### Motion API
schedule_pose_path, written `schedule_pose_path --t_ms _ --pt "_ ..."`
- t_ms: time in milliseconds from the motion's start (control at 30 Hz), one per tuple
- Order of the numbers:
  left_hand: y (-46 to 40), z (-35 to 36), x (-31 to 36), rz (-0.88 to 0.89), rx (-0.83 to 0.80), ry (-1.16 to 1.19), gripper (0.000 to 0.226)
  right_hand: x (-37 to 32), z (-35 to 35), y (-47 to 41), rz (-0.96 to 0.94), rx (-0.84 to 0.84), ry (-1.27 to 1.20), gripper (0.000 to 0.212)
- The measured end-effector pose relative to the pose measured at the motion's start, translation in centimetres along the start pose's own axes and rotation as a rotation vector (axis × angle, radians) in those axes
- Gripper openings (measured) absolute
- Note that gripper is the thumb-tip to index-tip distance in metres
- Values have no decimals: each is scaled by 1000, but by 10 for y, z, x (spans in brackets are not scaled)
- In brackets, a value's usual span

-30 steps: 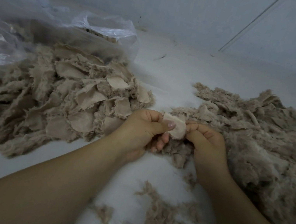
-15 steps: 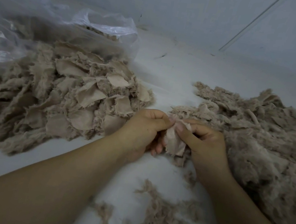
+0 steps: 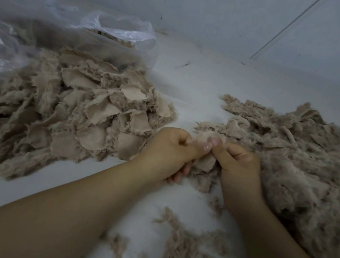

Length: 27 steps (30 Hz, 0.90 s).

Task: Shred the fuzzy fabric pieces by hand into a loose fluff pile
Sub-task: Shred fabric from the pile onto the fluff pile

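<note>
Pale grey surface (image 3: 196, 84), wall behind. Mid-frame, left hand (image 3: 170, 149) and right hand (image 3: 239, 162) side by side, each grip pinched shut on one small fabric piece (image 3: 202, 139), thumbs nearly touching at its top edge. Piece strung left-right between them, so likely pulled apart sideways. Uncut pieces (image 3: 91, 112) heaped centre left, fluff pile (image 3: 306, 163) at right, nearer right hand.
</note>
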<state>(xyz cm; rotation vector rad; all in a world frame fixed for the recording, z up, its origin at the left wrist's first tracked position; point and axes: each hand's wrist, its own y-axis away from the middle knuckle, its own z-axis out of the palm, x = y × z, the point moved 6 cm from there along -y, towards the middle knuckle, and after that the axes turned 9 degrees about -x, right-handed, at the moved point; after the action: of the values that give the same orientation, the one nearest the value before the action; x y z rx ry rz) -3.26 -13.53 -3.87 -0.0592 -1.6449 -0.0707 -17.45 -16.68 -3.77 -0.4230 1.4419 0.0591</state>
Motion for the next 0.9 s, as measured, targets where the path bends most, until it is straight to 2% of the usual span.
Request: schedule_pose_path --t_ms 67,133,200,267,367,400,433,500,600,700,733,833,900 --pt "-1 4 1 -21 -28 -101 28 -1 1 0 2 -24 -18 32" --pt "-1 1 1 -29 -36 -87 21 -3 1 1 -5 -35 -11 34" --pt "1 -1 2 -17 -32 -21 25 -3 0 1 -4 5 14 33" --pt "3 -9 7 91 91 184 23 -1 -2 -1 3 55 27 30" --pt "8 -34 18 329 415 511 3 0 -3 -3 18 100 42 30" --pt "8 -39 17 359 476 532 13 -1 -2 -3 20 95 51 29" --pt "7 -41 14 346 499 504 21 -2 -1 -2 20 91 60 29" --pt "5 -38 3 190 505 275 24 -2 -1 -1 17 92 63 29" --pt "-5 -27 -10 -7 351 -188 20 -3 -1 -1 11 84 44 33" --pt "-12 -19 -6 -37 204 -467 43 -2 -1 -1 12 67 52 35" --pt "-14 -17 -4 -49 173 -534 43 -3 -1 -1 11 66 66 33" --pt "-15 -14 -3 -41 114 -580 23 -6 1 0 -4 45 125 27" --pt "-15 -13 -4 -33 96 -463 28 -8 4 0 -6 14 146 24"
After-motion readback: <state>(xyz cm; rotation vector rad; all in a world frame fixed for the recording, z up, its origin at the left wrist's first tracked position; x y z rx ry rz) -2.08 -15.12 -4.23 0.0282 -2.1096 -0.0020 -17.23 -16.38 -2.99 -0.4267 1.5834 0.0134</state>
